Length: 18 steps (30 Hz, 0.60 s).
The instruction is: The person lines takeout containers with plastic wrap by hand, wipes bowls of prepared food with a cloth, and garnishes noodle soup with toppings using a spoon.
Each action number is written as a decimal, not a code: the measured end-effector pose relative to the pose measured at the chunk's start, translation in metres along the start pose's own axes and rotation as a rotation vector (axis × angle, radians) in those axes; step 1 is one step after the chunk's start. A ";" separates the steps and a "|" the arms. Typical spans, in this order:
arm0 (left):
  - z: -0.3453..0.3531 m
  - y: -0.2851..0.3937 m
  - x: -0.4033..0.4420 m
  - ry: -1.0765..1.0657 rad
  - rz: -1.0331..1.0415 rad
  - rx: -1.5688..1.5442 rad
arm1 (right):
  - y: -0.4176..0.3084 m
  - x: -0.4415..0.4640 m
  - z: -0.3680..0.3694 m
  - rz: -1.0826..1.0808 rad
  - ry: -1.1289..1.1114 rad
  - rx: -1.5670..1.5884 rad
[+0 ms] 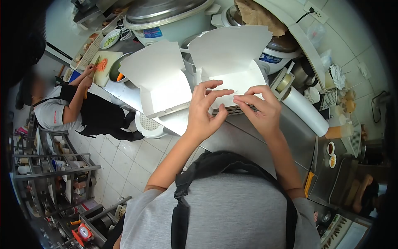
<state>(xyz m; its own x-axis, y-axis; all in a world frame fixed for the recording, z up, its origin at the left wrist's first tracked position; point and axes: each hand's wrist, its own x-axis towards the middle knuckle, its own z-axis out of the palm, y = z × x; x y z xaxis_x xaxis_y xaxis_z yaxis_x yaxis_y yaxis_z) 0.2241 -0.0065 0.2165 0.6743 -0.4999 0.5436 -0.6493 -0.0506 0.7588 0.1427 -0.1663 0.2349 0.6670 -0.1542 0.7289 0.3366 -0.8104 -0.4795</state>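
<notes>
Two white cardboard takeaway boxes stand side by side with their lids raised: the left box and the right box. No food shows inside either one. My left hand is over the front of the right box, its fingers spread and curved, holding nothing I can see. Facing it, my right hand has its fingertips drawn together in a pinch above the same box. Whatever may be between those fingertips is too small to make out. The two hands nearly meet, and they hide part of the box's front.
Large rice cookers stand behind the boxes. A roll of plastic wrap lies to the right, near sauce bottles. At left, a co-worker handles a knife at a cutting board with chopped orange pieces.
</notes>
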 end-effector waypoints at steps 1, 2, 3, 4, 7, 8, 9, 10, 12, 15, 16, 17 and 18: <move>-0.001 -0.001 0.000 -0.009 -0.011 -0.020 | 0.002 -0.001 0.000 -0.020 -0.014 -0.006; -0.002 -0.002 0.000 -0.016 -0.022 -0.039 | 0.004 -0.001 0.001 -0.041 -0.028 -0.011; -0.002 -0.002 -0.001 -0.020 -0.040 -0.085 | 0.004 -0.001 0.003 -0.044 -0.024 -0.009; -0.001 -0.002 -0.002 -0.026 -0.058 -0.132 | 0.004 -0.002 0.003 -0.046 -0.020 -0.008; -0.003 -0.007 -0.004 -0.029 -0.069 -0.173 | 0.004 -0.002 0.004 -0.053 -0.017 0.000; -0.003 -0.009 -0.005 -0.028 -0.065 -0.171 | 0.004 -0.003 0.004 -0.054 -0.017 0.003; -0.003 -0.008 -0.005 -0.021 -0.040 -0.131 | 0.004 -0.004 0.004 -0.056 -0.027 0.006; -0.004 -0.005 -0.003 -0.012 -0.015 -0.091 | 0.005 -0.004 0.004 -0.060 -0.037 0.010; -0.006 -0.006 -0.002 0.005 0.043 0.009 | 0.003 -0.003 0.005 -0.016 -0.041 0.062; -0.009 -0.007 0.001 0.099 0.021 0.068 | -0.002 0.000 0.005 0.064 -0.023 0.153; -0.011 -0.004 0.004 0.178 -0.062 0.004 | -0.001 0.001 0.005 0.046 -0.013 0.145; -0.012 -0.006 0.005 0.234 -0.117 -0.027 | 0.000 0.002 0.004 0.030 -0.003 0.136; -0.014 -0.008 0.006 0.291 -0.170 -0.061 | 0.003 0.004 0.003 0.033 -0.030 0.083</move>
<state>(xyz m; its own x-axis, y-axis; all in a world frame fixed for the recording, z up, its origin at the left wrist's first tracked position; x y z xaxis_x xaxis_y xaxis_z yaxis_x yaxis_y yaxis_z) 0.2383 0.0029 0.2191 0.8489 -0.2207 0.4802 -0.5026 -0.0562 0.8627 0.1484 -0.1673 0.2345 0.6975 -0.1621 0.6980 0.3676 -0.7552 -0.5427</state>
